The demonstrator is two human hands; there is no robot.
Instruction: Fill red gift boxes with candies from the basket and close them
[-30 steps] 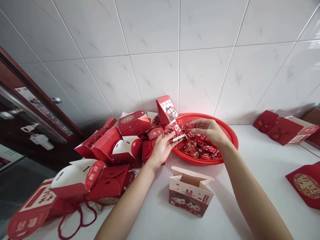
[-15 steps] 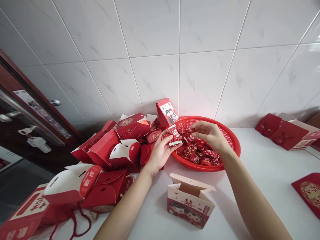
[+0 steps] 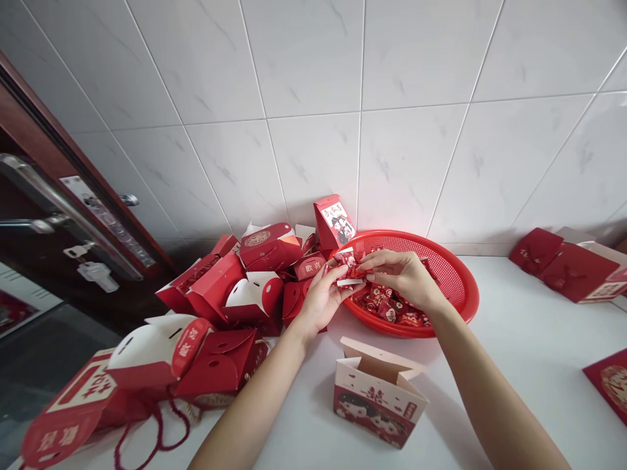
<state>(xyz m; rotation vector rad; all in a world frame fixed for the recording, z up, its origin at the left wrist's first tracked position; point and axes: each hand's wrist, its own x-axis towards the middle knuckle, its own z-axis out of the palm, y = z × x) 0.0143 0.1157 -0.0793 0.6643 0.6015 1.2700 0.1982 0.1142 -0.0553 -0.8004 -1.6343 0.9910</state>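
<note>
My left hand point(image 3: 318, 301) is closed around several red-wrapped candies point(image 3: 347, 258), some with white ends, over the left edge of a red plastic basket point(image 3: 471, 287). Reaching in from the right, my right hand point(image 3: 407, 277) has its fingers pinched together at the candies in the left hand; a red wrapper shows at its fingertips. More red-wrapped candies point(image 3: 386, 305) lie in the basket beneath. In front of the basket stands an upright box point(image 3: 375, 412) with an open top and cartoon faces on its front.
Red and white gift boxes point(image 3: 267, 247) are heaped on the left, some with cords point(image 3: 159, 438). A small box point(image 3: 334, 220) leans at the tiled wall behind the basket. Other red boxes point(image 3: 568, 261) lie at the right. A door with keys point(image 3: 96, 273) is at far left.
My right hand has moved left from over the basket to meet the left hand, which still holds candies. The view has shifted slightly to the left.
</note>
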